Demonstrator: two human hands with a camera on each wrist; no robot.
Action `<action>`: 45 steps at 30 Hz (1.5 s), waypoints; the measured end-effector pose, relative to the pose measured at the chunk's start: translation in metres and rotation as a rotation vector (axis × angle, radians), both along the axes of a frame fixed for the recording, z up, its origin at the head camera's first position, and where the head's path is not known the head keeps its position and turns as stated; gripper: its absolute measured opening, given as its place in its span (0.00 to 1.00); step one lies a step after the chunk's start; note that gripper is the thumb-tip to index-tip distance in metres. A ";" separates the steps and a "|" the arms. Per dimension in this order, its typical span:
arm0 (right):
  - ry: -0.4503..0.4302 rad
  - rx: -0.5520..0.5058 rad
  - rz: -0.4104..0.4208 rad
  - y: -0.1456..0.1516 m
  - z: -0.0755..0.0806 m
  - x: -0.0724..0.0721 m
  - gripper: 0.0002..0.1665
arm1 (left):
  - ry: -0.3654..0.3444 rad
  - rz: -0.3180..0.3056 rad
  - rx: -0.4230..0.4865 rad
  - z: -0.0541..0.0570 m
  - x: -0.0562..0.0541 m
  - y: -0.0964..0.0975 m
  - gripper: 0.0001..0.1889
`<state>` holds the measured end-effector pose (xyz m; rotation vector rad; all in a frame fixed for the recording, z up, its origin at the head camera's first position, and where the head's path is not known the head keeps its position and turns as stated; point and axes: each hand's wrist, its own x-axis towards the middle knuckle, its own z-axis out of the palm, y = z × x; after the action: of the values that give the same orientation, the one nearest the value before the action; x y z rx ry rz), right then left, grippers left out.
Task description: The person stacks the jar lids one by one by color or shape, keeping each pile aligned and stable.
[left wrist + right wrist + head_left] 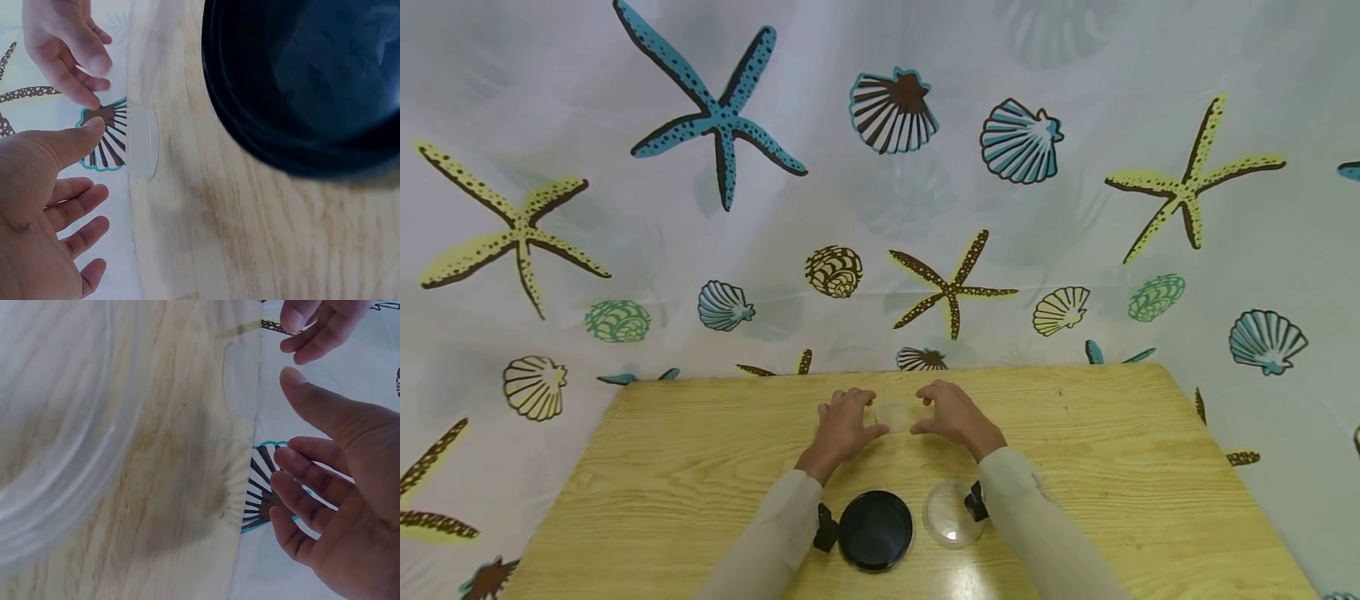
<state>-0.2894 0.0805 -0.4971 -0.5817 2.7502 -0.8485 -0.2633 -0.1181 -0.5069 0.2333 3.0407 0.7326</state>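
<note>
A small, clear, round plastic piece [892, 416] lies near the table's far edge, between my two hands. It shows as a thin translucent shape [144, 144] in the left wrist view. My left hand [844, 425] is just left of it, fingers loosely bent, thumb toward it. On the other side my right hand [957, 417] mirrors this pose. Wrist views show a gap between the hands and nothing gripped. Closer to me sit a black round bowl [876, 531] and, to its right, a clear round plastic lid [950, 514] with a ridged rim, partly covered by the right wrist's camera.
The light wooden table [700, 467] reaches back to a white curtain [820, 192] printed with starfish and shells. A black wrist camera [825, 528] on the left sleeve is right beside the bowl.
</note>
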 end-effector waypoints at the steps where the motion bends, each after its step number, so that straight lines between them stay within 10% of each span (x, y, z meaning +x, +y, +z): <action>1: -0.004 0.011 0.000 -0.001 -0.001 -0.001 0.35 | -0.008 -0.002 0.002 0.000 -0.001 0.000 0.30; 25: 0.073 0.149 -0.021 -0.028 -0.017 -0.006 0.12 | -0.087 0.051 -0.017 -0.012 -0.010 0.009 0.23; 45: 0.068 0.212 -0.042 -0.036 -0.023 -0.012 0.17 | -0.082 0.095 0.022 -0.024 -0.010 0.014 0.18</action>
<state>-0.3014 0.0440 -0.5199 -0.5227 2.8742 -0.5444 -0.2733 -0.1046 -0.5310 0.0581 2.9847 0.7614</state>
